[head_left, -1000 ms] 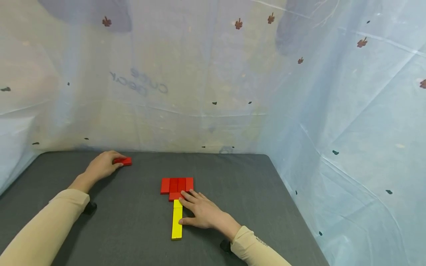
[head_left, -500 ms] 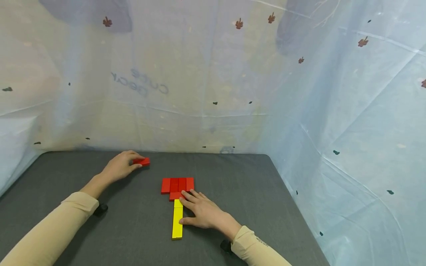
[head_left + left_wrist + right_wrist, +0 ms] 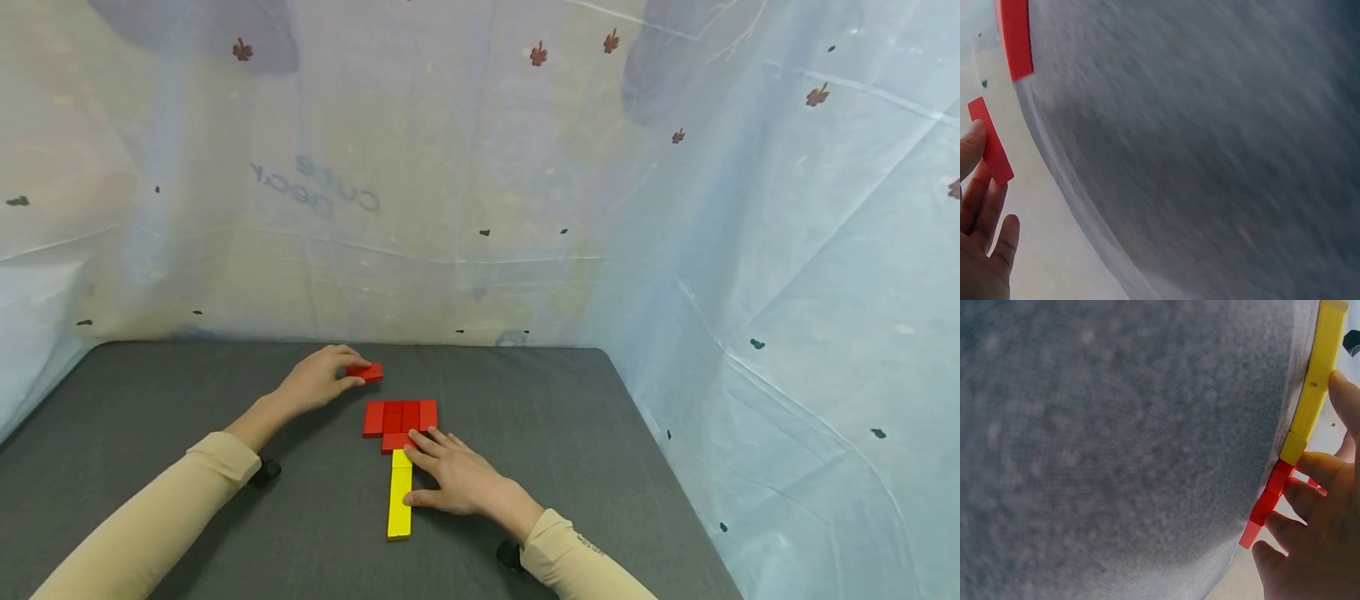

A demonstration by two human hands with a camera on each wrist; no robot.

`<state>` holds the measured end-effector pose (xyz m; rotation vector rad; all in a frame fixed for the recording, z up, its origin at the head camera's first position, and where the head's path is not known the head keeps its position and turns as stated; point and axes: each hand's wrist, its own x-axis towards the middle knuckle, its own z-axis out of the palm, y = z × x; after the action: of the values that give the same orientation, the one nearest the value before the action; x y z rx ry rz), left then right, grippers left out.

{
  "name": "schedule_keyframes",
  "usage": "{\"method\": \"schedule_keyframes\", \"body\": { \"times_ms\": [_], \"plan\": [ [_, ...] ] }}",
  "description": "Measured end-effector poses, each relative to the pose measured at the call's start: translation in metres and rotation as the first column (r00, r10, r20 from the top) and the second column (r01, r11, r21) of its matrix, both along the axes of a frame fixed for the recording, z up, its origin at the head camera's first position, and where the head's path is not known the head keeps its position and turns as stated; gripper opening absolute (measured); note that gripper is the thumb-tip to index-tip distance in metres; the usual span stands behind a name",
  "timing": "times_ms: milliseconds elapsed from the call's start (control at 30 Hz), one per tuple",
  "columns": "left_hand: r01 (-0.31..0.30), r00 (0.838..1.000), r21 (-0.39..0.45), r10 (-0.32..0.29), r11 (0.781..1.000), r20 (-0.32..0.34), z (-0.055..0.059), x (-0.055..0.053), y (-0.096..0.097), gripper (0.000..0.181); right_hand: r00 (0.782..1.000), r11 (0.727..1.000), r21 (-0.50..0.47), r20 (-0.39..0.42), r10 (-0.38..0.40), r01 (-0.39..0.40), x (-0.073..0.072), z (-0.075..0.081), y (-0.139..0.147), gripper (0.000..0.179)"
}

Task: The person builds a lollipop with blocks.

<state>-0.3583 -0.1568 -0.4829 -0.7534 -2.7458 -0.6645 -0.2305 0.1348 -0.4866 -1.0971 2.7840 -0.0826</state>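
My left hand [image 3: 318,379] pinches a red block [image 3: 367,372] between thumb and fingers, near the back of the table and just beyond the laid blocks. In the left wrist view the same red block [image 3: 991,142] shows as a flat bar under the thumb. Four-sided red blocks [image 3: 401,417] lie side by side in a row, with another red block [image 3: 394,442] crosswise below them. A column of yellow blocks [image 3: 400,500] runs from there toward me. My right hand [image 3: 457,479] rests with spread fingers along the right of the yellow column, fingertips touching the blocks [image 3: 1293,447].
The dark grey table [image 3: 300,517] has its back edge against a hanging translucent sheet [image 3: 420,167], which also runs along the right side. A black wrist device [image 3: 266,472] sits under the left wrist, another [image 3: 508,554] under the right.
My left hand has moved right along the back of the table with the red block, close to the red row. My right hand and the laid blocks have stayed put.
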Motion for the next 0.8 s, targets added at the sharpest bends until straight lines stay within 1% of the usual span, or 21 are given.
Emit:
{"method": "schedule_keyframes", "body": {
  "times_ms": [167,433,600,800],
  "plan": [
    [0.031,1.000,0.003,-0.031,1.000,0.005,0.002,0.000,0.018,0.034,1.000,1.000,0.006,-0.001,0.001,-0.001,0.001,0.001,0.000,0.078],
    [0.081,0.997,-0.024,-0.081,0.996,0.016,0.001,0.000,0.041,0.032,1.000,1.000,0.012,0.005,0.000,0.000,0.000,0.002,0.000,0.077],
    [0.114,0.993,-0.053,-0.113,0.992,0.016,-0.004,-0.001,0.050,0.032,1.000,1.000,0.017,0.005,0.002,-0.002,-0.001,0.001,0.001,0.077],
    [0.131,0.991,-0.087,-0.128,0.988,0.042,-0.011,-0.005,0.056,0.032,1.000,1.000,0.022,0.008,-0.001,0.001,-0.001,0.001,0.001,0.077]
  ]
}}
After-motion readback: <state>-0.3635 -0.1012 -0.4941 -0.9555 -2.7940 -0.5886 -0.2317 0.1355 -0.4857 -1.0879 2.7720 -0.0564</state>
